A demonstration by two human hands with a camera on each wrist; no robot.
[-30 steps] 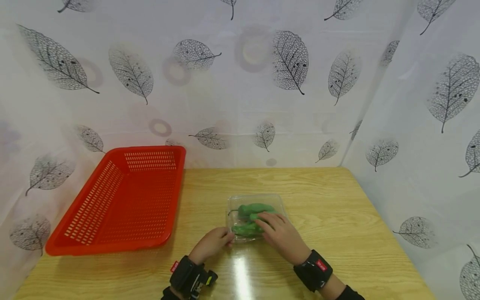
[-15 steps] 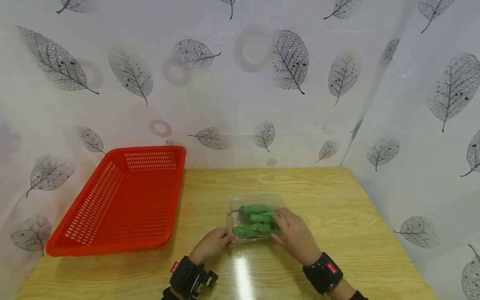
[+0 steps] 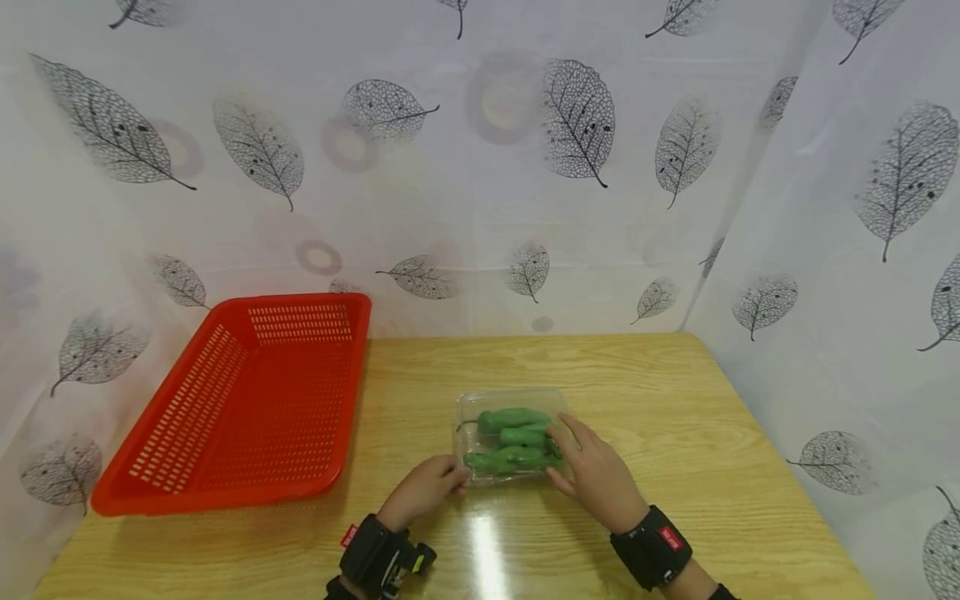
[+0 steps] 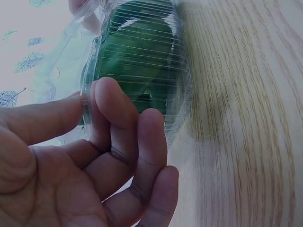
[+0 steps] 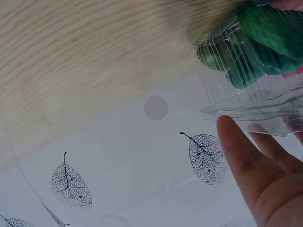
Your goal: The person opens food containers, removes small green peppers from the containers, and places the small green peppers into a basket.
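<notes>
A clear plastic box (image 3: 468,406) lies on the table in the head view, with several green peppers (image 3: 513,419) inside. In the left wrist view, ridged walls blur the green peppers (image 4: 137,52). My left hand (image 3: 426,487) pinches the box's rim at its near left corner, between thumb and index finger; the other fingers are bent beside the wall. My right hand (image 3: 600,479) lies at the box's right end, fingers reaching over the top. In the right wrist view its thumb touches the rim of the clear box (image 5: 255,113). Whether the lid is fully pressed down I cannot tell.
A large red plastic basket (image 3: 277,408) with slotted walls stands on the left of the wooden table (image 3: 645,392). Behind and to the right hangs a pale curtain (image 3: 480,192) with leaf prints.
My right hand has moved right, from above the peppers to the box's right end, so more of the peppers shows. The left hand and the box have stayed in place.
</notes>
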